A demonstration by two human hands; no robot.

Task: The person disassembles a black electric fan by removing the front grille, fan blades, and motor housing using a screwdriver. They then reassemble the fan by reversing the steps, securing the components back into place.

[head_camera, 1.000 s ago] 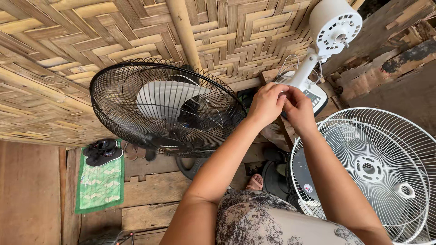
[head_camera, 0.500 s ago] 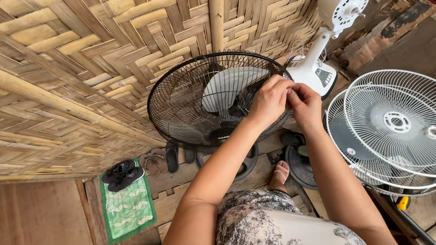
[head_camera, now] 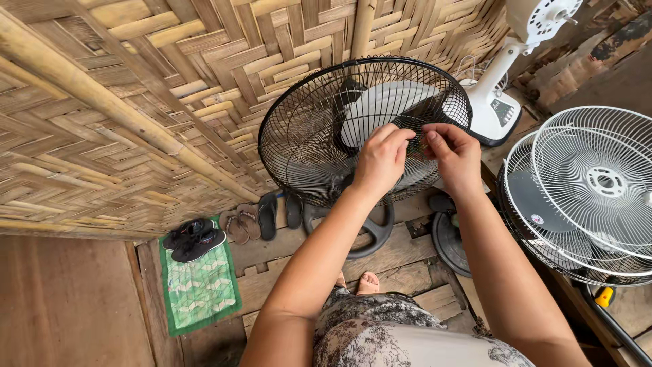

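A black pedestal fan [head_camera: 319,136] with pale blades behind its wire guard stands against the woven bamboo wall. Both my hands are raised in front of the guard's right half. My left hand [head_camera: 382,160] has its fingers curled against the guard wires. Just to its right, my right hand [head_camera: 454,153] pinches a small object [head_camera: 424,145] between thumb and fingertips; what it is cannot be made out. The fan's black round base [head_camera: 370,234] rests on the plank floor below my forearms.
A white fan body on its stand [head_camera: 502,102] leans at the upper right. Two white wire fan guards [head_camera: 591,197] lie at the right, a yellow-handled tool [head_camera: 604,296] beneath them. Another black base [head_camera: 449,241], sandals [head_camera: 252,219], black shoes [head_camera: 192,239] on a green mat [head_camera: 202,292].
My head has turned, so the fans shift in view. Both hands have come down from the guard's upper right rim to its front and have drawn slightly apart.
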